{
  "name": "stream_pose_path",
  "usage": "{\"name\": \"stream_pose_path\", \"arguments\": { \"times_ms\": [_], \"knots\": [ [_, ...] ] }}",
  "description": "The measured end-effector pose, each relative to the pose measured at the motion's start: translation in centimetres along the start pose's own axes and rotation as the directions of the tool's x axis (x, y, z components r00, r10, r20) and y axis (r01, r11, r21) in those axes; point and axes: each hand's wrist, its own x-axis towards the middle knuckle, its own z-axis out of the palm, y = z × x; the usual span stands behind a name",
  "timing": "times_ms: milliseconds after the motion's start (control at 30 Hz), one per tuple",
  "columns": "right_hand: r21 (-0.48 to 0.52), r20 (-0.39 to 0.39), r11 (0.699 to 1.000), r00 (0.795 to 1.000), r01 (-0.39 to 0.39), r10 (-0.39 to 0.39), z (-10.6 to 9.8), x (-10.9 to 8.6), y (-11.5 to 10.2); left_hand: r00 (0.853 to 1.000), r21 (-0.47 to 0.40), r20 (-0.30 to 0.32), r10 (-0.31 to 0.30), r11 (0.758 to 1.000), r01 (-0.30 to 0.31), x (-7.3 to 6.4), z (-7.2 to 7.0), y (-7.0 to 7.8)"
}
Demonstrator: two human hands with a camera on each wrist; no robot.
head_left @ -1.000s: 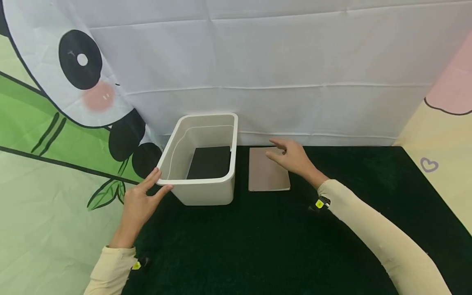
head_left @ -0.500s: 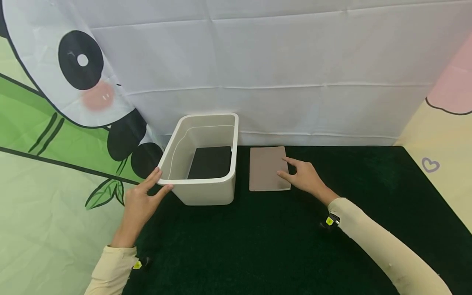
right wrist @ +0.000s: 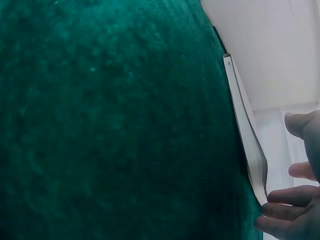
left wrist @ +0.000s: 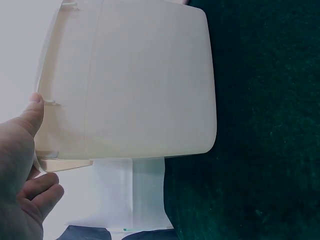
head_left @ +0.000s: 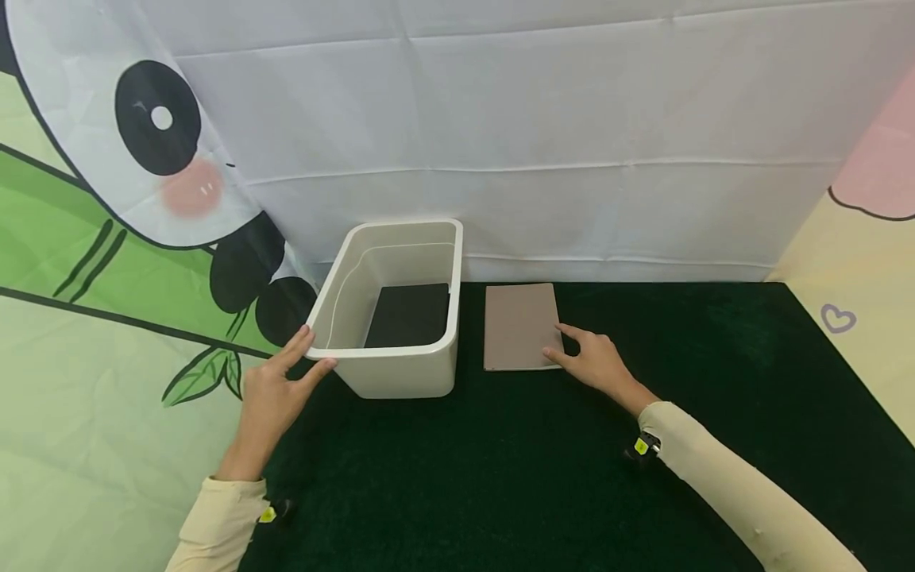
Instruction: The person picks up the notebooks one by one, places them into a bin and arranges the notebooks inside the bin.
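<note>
My left hand (head_left: 270,401) holds the near left corner of a cream plastic bin (head_left: 396,376), its thumb along the front rim. The left wrist view shows that thumb on the rim of the bin (left wrist: 145,85) and the fingers around the corner. Inside the bin lies a flat black rectangular thing (head_left: 407,318). To the bin's right, a pinkish-beige notebook (head_left: 520,327) lies flat. My right hand (head_left: 598,363) is at its right edge, thumb over the near right corner. In the right wrist view, the fingertips (right wrist: 272,210) are right at the end of the notebook (right wrist: 245,125), thumb spread apart.
A dark green cloth (head_left: 500,469) covers the table. Behind it hangs a white backdrop (head_left: 529,143) close to the bin and notebook. A printed cartoon sheet (head_left: 86,381) borders the left side, and a pale yellow one (head_left: 843,262) the right.
My right hand has moved right and toward me, from above the notebook to its right edge. The left hand and bin have stayed in place.
</note>
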Motion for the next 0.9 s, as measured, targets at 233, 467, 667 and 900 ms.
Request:
{"name": "stream_pose_path", "arguments": {
  "times_ms": [233,467,667,900],
  "knots": [
    [-0.005,-0.006,1.000,1.000,-0.029,0.029,0.8,-0.2,0.1,1.000,-0.009,0.001,0.002,1.000,-0.002,-0.1,0.1,0.0],
    [-0.035,-0.007,0.998,0.999,-0.048,0.048,1.3,-0.2,-0.4,1.000,-0.007,0.005,-0.017,1.000,0.017,-0.1,0.2,0.2],
    [-0.051,-0.051,0.997,0.998,-0.050,0.047,1.8,-0.4,-1.2,1.000,-0.024,0.009,-0.023,0.999,0.023,0.0,0.3,0.4],
    [0.003,-0.113,0.995,0.989,-0.099,0.098,2.1,-0.3,-1.6,1.000,-0.027,0.012,-0.025,0.999,0.026,0.0,0.5,0.6]
  ]
}}
